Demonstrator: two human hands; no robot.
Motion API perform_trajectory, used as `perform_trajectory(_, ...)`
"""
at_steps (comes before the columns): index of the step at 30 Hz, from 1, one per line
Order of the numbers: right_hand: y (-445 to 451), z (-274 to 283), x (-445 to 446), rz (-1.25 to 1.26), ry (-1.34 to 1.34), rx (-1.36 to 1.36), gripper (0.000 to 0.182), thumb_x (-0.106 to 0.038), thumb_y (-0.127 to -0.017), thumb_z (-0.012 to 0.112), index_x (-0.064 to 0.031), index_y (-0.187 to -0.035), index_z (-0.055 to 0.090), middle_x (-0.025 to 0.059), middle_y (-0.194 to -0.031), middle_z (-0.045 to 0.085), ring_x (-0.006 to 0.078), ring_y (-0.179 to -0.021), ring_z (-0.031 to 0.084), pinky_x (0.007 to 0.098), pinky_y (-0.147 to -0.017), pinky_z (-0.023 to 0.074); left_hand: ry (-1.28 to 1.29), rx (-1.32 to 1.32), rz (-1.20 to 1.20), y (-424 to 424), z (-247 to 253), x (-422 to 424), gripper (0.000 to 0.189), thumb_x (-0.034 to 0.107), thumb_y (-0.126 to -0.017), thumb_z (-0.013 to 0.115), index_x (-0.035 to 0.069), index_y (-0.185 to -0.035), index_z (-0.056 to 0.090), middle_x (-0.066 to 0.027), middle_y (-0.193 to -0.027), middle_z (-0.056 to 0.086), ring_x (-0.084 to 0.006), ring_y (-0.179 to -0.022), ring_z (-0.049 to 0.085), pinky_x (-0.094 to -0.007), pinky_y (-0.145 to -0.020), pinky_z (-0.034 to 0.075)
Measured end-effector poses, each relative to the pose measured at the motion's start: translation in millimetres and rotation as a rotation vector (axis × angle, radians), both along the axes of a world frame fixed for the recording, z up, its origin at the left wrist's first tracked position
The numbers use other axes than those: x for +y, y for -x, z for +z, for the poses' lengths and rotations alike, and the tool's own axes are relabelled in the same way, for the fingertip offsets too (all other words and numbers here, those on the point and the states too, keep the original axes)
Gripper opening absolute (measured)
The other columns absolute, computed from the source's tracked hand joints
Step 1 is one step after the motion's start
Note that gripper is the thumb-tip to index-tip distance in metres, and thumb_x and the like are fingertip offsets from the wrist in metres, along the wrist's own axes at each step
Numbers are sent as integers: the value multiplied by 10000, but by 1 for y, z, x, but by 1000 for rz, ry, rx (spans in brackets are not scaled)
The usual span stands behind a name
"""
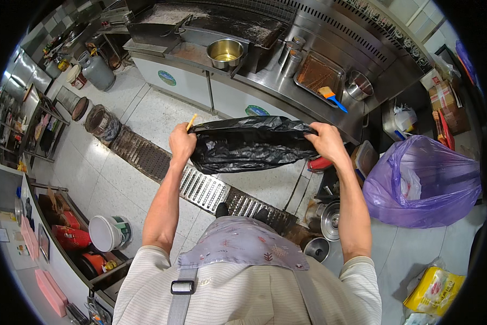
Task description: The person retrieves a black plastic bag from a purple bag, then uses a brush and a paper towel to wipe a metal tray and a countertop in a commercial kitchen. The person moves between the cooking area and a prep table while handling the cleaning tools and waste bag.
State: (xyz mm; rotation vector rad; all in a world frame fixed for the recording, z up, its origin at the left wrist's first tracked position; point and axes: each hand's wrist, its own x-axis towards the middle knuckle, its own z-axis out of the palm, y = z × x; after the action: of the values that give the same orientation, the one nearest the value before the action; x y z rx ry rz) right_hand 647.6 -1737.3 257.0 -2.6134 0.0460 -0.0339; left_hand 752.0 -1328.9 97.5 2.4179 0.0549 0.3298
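A black plastic bag [251,148] is stretched sideways between my two hands, in front of my apron [247,239] and above the floor. My left hand [182,140] grips its left end. A thin yellowish strip [192,121], maybe a rubber band, sticks up from that same fist. The right end of the bag is pinched in my right hand [326,138], thumb on the near side. Along the top the bag's edges are parted, showing a dark fold. Whether anything is inside it is hidden.
Ahead runs a steel counter holding a pot [225,55], a tray [320,75] and an orange-and-blue brush [332,97]. A purple plastic bag [426,183] stands right. Left are a white bucket [105,233] and a gas cylinder [97,71]. A metal floor grate [202,189] crosses beneath me.
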Motion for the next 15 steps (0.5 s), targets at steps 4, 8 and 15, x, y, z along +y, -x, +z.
perform_trajectory(4,0,-6,-4,-19,34,-41,211,-171,-901,688,19,-989,712,192,-774,706,294,-708,707,392,-691,530,653,491,-101,-21,-13,28,74,84,-836,680,68,-901,714,-53,-586,586,-242,-469,528,-377,-466,413)
perform_trajectory(8,1,-25,1,-146,-839,336,378,-237,-1034,545,21,-782,657,91,-623,655,141,-435,537,267,-414,386,1129,797,-278,-3,-5,16,98,165,-931,705,93,-866,691,48,-620,573,-48,-410,396,-237,-372,260)
perform_trajectory(15,17,-77,79,-75,-1517,488,403,-260,-1078,426,100,-1196,565,287,-1210,694,330,-785,756,314,-432,496,1447,921,-333,21,-6,-13,334,284,-1007,648,2,-1180,697,-135,-1081,766,-234,-913,763,-383,-788,646)
